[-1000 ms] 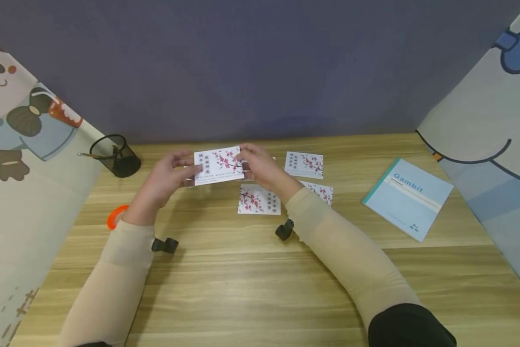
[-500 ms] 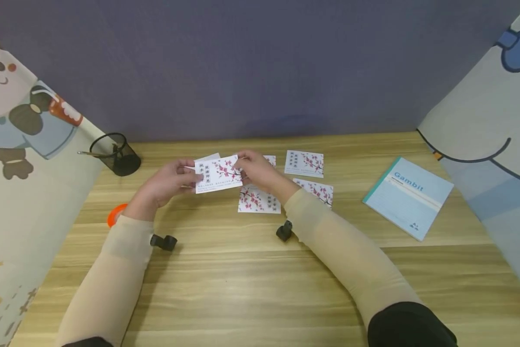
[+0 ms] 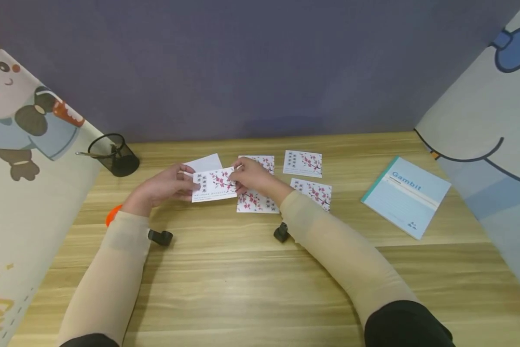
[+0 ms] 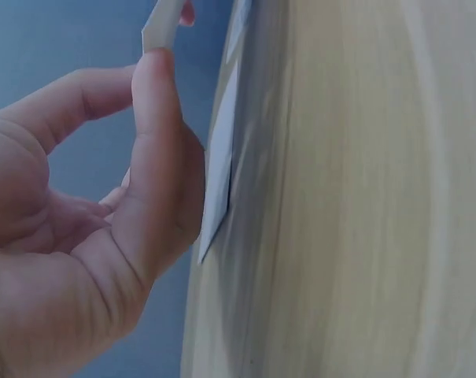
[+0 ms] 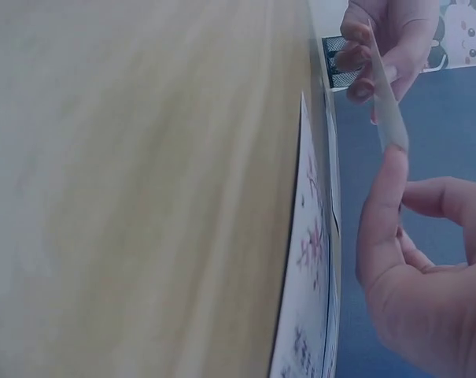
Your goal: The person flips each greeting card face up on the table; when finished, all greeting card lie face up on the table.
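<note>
A white card [image 3: 214, 185] with pink blossoms and dark lettering is held up between both hands, tilted over the table. My left hand [image 3: 166, 185] pinches its left edge between thumb and fingers. At the upper right corner, my right hand [image 3: 253, 174] pinches the same card, seen nearly edge-on as a thin card [image 5: 389, 118] in the right wrist view. Just behind it lies a pale, plain-looking card [image 3: 209, 162], partly covered by the held one. Beneath and beside my right hand are blossom cards, one at the back [image 3: 265, 161] and one nearer [image 3: 255, 202], both partly hidden.
Two more blossom cards lie to the right, one at the back [image 3: 303, 164] and one nearer [image 3: 318, 193]. Further right is a light blue notebook [image 3: 407, 197]. A black mesh pen holder [image 3: 123, 159] stands at the back left; an orange ring [image 3: 112, 215] peeks out beside my left wrist.
Both hands have lowered the held card and brought it slightly nearer. More of the pale card behind it now shows, as does the back blossom card beside my right hand.
</note>
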Demonstrator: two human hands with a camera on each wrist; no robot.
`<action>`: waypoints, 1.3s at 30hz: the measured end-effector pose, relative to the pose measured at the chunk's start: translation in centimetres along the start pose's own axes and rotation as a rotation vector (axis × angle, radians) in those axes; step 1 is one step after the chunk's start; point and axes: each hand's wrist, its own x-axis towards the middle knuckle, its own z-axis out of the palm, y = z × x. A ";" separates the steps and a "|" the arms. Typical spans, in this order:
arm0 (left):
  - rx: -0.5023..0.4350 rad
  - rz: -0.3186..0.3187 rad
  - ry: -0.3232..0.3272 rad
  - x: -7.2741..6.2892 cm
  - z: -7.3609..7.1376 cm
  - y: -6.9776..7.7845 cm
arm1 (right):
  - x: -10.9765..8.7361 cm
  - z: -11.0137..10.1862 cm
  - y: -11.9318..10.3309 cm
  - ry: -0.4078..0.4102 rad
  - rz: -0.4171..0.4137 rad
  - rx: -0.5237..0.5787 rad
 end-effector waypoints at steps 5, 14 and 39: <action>0.036 -0.008 -0.022 0.0 -0.3 -0.3 | 0.1 0.2 0.1 -0.047 0.032 -0.006; 0.090 -0.031 -0.057 -0.1 -0.5 -0.6 | 0.0 0.4 0.0 -0.120 0.050 -0.048; 0.362 -0.088 -0.018 -0.4 -0.7 0.6 | -0.4 2.4 -1.2 -0.097 0.001 -0.536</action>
